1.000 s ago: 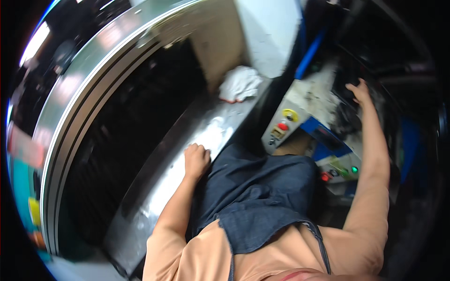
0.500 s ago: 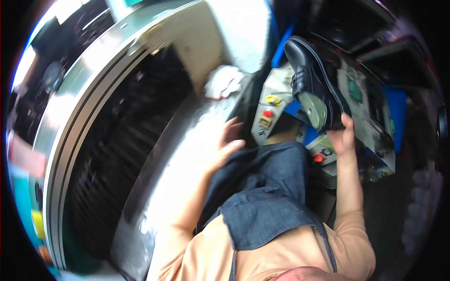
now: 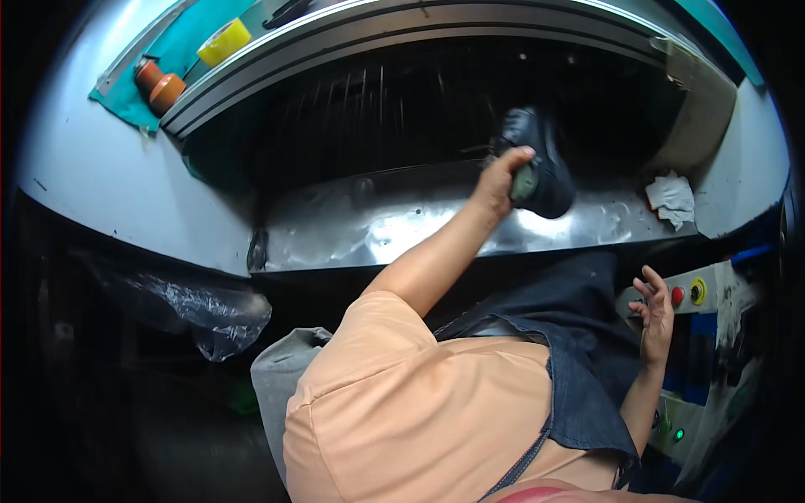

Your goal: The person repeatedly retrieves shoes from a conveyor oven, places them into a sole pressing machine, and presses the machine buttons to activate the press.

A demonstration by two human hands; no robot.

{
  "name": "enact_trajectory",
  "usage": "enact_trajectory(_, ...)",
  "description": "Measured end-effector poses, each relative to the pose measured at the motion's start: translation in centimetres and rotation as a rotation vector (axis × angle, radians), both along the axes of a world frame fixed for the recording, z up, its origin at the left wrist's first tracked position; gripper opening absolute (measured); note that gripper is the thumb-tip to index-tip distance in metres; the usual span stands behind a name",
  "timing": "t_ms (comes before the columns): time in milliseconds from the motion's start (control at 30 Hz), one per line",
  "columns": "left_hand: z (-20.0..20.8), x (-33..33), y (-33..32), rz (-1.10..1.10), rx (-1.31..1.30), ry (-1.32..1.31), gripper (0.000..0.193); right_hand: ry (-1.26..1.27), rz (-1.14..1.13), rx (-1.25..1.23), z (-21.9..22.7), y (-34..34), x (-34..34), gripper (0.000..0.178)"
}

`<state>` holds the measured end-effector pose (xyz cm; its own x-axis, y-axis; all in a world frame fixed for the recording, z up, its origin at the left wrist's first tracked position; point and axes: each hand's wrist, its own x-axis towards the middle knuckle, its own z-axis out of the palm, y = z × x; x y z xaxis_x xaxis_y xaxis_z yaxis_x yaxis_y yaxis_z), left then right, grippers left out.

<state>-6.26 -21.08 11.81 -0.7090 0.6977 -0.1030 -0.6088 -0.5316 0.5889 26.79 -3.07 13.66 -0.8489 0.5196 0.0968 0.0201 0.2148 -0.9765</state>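
Observation:
A black lace-up shoe (image 3: 552,172) with a green shoe last inside its opening is held up over the metal ledge. My left hand (image 3: 499,180) is closed around the heel end, thumb along the green part, and the toe points away from me. The shoe is slightly blurred. My right hand (image 3: 656,312) holds nothing; its fingers are apart and a little bent, beside a machine panel with a red button (image 3: 677,294) and a yellow-ringed knob (image 3: 698,291).
Behind the shiny metal ledge (image 3: 335,226) lies a dark, wide opening (image 3: 377,109). A crumpled white glove or cloth (image 3: 671,199) rests at the ledge's right end. Upper left, a yellow tape roll (image 3: 224,42) and orange-brown containers (image 3: 158,82) stand on a green surface. Clear plastic (image 3: 222,314) hangs lower left.
The shoe has passed from my right hand to my left and now hangs over the ledge. My view has turned left, toward the dark opening. My right hand is now empty.

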Motion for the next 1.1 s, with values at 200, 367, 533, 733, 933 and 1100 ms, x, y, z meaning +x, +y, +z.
enact_trajectory(200, -5.8, -19.3, -13.3, 0.634, -0.380, 0.157, 0.012, -0.185, -0.118, -0.137, -2.5, 1.2, 3.3, 0.061)
enact_trajectory(367, -11.3, -32.6, -29.2, 0.730, -0.554, 0.114, 0.021, -0.235, -0.161, -0.211, -3.8, 1.3, 2.3, 0.056)
enact_trajectory(533, -14.1, -34.7, -30.8, 0.391, -2.243, 0.927, 0.057, -0.338, -0.125, -0.149, -4.6, 1.5, -1.4, 0.046)
enact_trajectory(733, -8.7, -29.9, -25.2, 1.327, -2.207, 1.082, 0.074, -0.427, -0.122, 0.005, -3.5, -0.1, -3.6, 0.039)
enact_trajectory(933, -9.0, -31.6, -11.0, 0.593, -1.457, 0.903, 0.086, -0.506, -0.132, 0.023, -2.4, -1.2, -4.8, 0.039)
enact_trajectory(1100, -10.3, -36.1, -0.9, 0.580, -1.384, 0.559, 0.087, -0.484, -0.228, -0.018, -1.3, -1.7, -3.8, 0.034)
